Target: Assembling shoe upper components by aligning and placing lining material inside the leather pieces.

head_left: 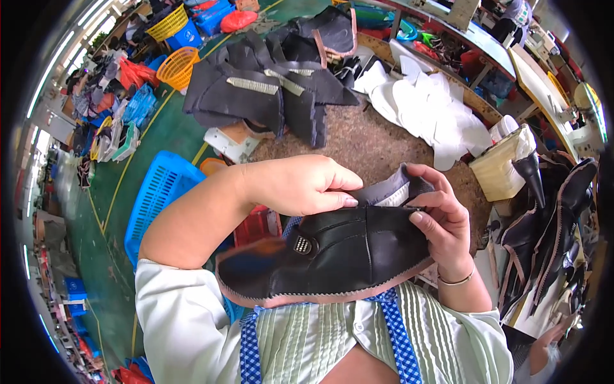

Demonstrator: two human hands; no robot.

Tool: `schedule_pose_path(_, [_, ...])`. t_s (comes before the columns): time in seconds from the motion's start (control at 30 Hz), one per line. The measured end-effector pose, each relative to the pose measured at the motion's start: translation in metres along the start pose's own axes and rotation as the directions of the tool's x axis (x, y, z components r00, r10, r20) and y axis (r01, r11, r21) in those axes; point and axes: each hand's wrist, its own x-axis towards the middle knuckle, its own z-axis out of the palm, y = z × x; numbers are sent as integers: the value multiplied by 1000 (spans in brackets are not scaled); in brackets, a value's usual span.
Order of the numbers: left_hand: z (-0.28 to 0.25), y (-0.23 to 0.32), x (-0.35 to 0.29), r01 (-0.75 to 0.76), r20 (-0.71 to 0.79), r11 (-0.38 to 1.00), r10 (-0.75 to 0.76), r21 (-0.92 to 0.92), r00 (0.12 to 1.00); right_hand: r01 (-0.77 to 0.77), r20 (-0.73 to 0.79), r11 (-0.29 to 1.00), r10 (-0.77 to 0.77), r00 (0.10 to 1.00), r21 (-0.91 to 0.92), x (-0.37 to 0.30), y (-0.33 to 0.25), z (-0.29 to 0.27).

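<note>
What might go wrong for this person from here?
Both hands, left and right, hold the black shoe upper near its top edge, with its long lower part out in front of the shirt; it might slip or twist if either grip loosens. The grey lining at that edge looks soft, so it could crease under the fingers. The dark pieces seem to stick out past the tabletop, so a nudge might send some down.

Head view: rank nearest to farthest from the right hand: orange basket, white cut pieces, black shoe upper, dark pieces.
From the right hand:
1. Black shoe upper: in its grip.
2. White cut pieces: just beyond it.
3. Dark pieces: beyond, leftward.
4. Orange basket: farthest left.
</note>
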Motion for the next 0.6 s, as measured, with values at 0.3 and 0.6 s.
schedule_pose_path(0.3, [2,29,-13,382,25,924,-383,35,923,-285,58,958,285,957,5,-3,-7,2])
schedule_pose_path(0.6, [-5,-12,-16,38,137,999,-43,34,990,-285,-113,953,296,948,104,-11,7,15])
